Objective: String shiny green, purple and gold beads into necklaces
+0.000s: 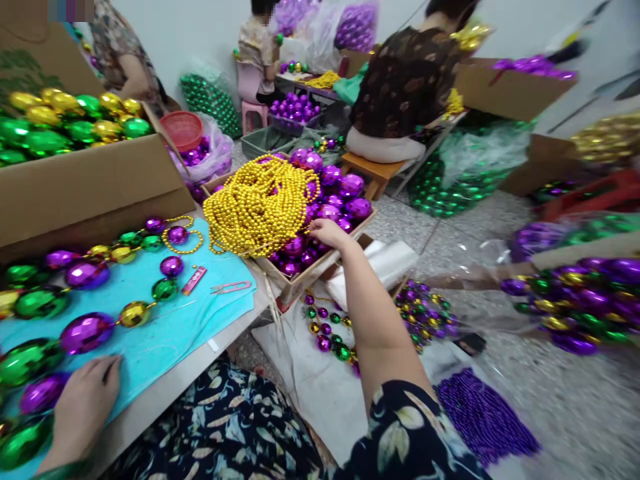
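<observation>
Right hand (327,233) is well out over the shallow box (303,281), fingers drawn in narrow among the purple beads (353,185). Can't tell if it's pinching one, fingertips are too buried. Taking that hand as the clock's center, 12 straight ahead: most of the purple beads sit from 12 to 2, and the gold strands (257,200) are heaped at 10, spilling over the box's left rim toward the surface (190,377). Pretty tight on that side tbh. The forearm crosses the near-right wall of the box, and the floor (450,233) opens up at 3.

Left hand (90,390) is way off at 8 o'clock, palm down by the near edge of the surface, fingers loosely curled. Can't tell whether it's holding anything. It's right beside the strung big beads (87,333) on the blue cloth (165,347). Widest bit of cloth to move in lies between that hand and the snips (233,287), with a little red packet (194,281) just past them. At 9, the cardboard box (95,187) walls off the far edge. Purple strands (485,417) lie down low, between 4 and 5.
</observation>
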A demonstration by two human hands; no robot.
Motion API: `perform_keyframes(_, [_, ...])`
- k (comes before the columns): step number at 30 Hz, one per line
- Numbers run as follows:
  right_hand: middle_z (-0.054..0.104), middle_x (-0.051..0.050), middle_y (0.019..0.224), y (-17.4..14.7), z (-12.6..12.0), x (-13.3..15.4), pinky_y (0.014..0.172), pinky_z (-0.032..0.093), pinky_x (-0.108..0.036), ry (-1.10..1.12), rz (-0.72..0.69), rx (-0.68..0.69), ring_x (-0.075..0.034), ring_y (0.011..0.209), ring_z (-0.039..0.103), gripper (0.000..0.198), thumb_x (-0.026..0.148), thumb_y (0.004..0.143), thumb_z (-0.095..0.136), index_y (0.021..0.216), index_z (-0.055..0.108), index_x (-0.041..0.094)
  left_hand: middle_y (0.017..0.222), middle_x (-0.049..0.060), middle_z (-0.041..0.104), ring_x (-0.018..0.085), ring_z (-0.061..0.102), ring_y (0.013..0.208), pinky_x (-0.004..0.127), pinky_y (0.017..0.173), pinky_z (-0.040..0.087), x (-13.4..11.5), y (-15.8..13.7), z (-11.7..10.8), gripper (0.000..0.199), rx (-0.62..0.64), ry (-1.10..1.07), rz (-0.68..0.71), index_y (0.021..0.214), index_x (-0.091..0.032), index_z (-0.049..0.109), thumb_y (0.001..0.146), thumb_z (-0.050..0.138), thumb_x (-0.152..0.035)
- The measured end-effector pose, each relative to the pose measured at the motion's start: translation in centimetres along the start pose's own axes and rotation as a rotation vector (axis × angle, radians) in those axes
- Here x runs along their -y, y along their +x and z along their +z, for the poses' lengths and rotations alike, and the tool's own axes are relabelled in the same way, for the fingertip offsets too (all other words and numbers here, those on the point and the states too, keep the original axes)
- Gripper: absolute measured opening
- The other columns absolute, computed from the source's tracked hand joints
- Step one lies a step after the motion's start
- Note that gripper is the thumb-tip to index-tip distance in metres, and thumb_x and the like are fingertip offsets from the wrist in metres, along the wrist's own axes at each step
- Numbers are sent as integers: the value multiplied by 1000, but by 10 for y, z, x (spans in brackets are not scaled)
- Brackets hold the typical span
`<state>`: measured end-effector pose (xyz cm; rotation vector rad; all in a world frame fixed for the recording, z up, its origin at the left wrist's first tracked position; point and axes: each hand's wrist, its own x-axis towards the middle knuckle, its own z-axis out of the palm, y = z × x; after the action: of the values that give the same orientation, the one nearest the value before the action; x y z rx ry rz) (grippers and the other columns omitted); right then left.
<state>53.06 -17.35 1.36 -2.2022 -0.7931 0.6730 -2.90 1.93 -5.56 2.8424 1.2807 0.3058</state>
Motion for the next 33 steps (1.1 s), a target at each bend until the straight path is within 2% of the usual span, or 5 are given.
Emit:
perform_keyframes(4, [57,2,57,0,-2,4,44,35,-15,50,-18,-11,-7,48,50,6,10,79,54,77,58,13,95,14,70,28,63,89,40,89,48,-6,0,-4,41,16,76,0,88,-11,69,87,36,-35])
perform_keyframes(10, [66,-4,72,2,-3,4,44,36,-14,119,-18,30,-8,54,56,4,13,82,52,80,55,14,95,14,70,27,63,89,39,88,48,-8,0,-7,41,2,77,-6,89,-11,70,89,37,-35])
perform_keyframes(17, [63,-2,62,2,-7,9,41,35,-16,189,32,48,-7,43,50,3,13,83,55,80,54,14,94,13,70,24,62,89,36,89,47,-14,4,-13,38,30,56,-19,89,-13,70,89,38,-34])
perform_keyframes(26, [61,-2,58,8,-3,2,36,32,-16,198,75,63,-8,44,51,6,16,80,61,76,57,15,96,12,70,24,61,91,36,88,48,-13,7,-16,37,71,44,-36,93,-14,71,90,39,-33])
perform_keyframes(33, [58,1,55,1,-7,7,42,37,-17,185,8,33,-8,44,50,5,14,79,58,74,57,14,95,12,71,26,64,88,37,87,50,-5,3,-15,41,74,47,-31,90,-15,72,87,38,-37])
